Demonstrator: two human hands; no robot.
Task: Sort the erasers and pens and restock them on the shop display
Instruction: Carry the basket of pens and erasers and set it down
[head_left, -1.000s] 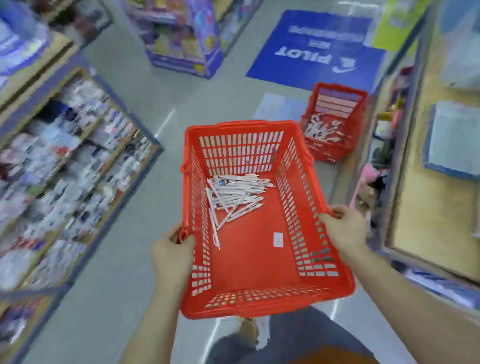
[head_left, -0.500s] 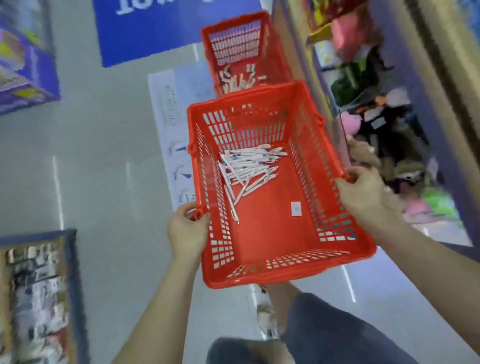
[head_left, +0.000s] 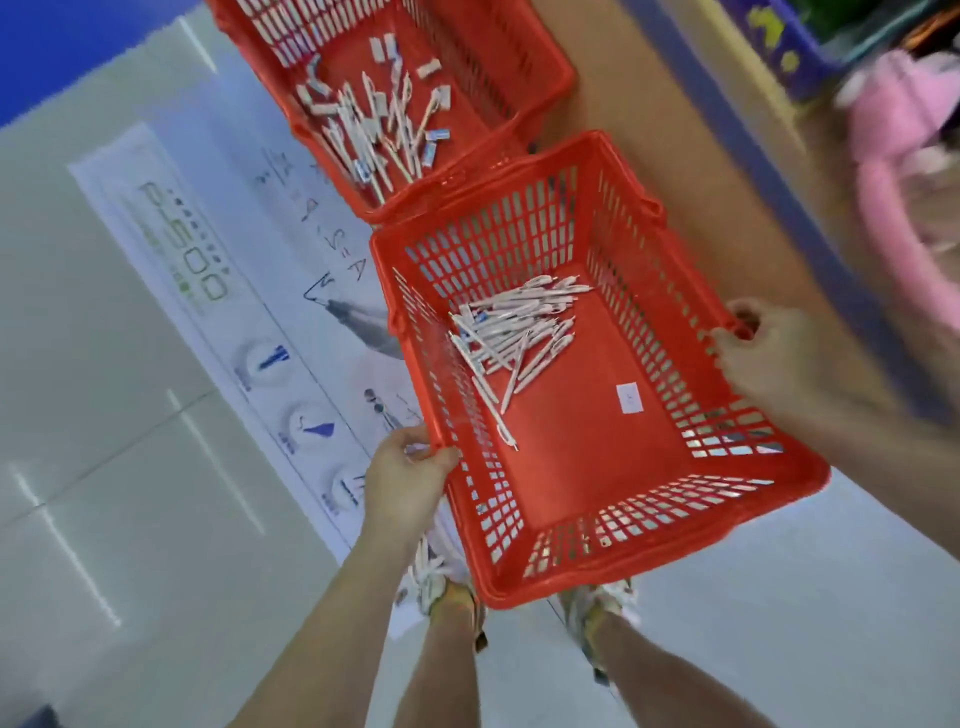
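Note:
I carry a red plastic basket (head_left: 587, 499) by its two long rims. My left hand (head_left: 402, 480) grips the left rim and my right hand (head_left: 763, 358) grips the right rim. A pile of white pens (head_left: 519, 332) lies toward the basket's far end, with one small white eraser (head_left: 629, 398) loose on its floor. Just beyond it a second red basket (head_left: 524, 67) stands on the floor, holding mixed white pens and erasers (head_left: 374, 122).
A printed floor sticker (head_left: 208, 291) covers the grey floor at the left. The wooden base of a shop display (head_left: 675, 135) with a blue edge runs along the right, with pink goods (head_left: 904, 130) on it. My feet in white shoes (head_left: 441, 587) show below the basket.
I have walked up the aisle with the basket to the second red basket, which was far ahead. My view has tipped down at the floor. Both hands keep their hold.

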